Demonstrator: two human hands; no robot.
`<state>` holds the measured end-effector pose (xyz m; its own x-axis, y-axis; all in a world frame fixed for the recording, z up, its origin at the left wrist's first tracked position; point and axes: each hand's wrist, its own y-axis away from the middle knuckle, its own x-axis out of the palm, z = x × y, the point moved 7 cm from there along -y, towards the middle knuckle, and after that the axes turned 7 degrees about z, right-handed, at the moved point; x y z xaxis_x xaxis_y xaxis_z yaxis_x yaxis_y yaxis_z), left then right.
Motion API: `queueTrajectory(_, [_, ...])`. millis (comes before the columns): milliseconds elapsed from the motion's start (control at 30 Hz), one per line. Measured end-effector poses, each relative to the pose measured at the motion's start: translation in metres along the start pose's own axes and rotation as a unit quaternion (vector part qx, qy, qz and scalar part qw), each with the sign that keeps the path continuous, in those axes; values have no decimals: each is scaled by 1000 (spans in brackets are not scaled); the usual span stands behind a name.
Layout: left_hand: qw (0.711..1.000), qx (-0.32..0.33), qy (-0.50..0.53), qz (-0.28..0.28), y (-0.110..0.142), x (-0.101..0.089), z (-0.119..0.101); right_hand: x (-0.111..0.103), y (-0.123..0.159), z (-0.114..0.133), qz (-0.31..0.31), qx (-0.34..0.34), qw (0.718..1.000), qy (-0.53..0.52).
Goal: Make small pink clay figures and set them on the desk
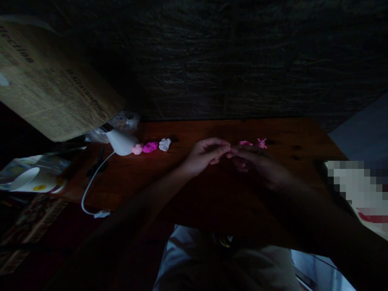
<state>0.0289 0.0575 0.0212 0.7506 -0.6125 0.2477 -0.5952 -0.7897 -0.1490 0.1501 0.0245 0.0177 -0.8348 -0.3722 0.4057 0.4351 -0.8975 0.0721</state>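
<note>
My left hand [204,155] and my right hand [257,163] meet fingertip to fingertip over a dim wooden table [281,133]. Both hands are closed in a pinch around something small that I cannot make out. Just behind my right hand lie a pink flat piece [245,143] and a small pink flower-like shape [261,142]. To the left, in a row, sit a pale pink lump [137,149], a magenta lump [150,147] and a white lump [165,144].
A white lamp base [121,141] with a white cable [91,186] stands at the left. A newspaper-covered board [51,89] leans above it. A white cup [26,180] and clutter lie at the far left. A dark wall rises behind the table.
</note>
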Motion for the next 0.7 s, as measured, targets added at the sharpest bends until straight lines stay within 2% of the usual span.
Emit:
queueTrajectory(300, [1000,2,-14,15,0,3,-1,0,-1,-1,-23,-4,1000,3])
queueTrajectory(700, [999,-13,-32,26,1,6,0,-5,-3,-3,-14,-9,1000,22])
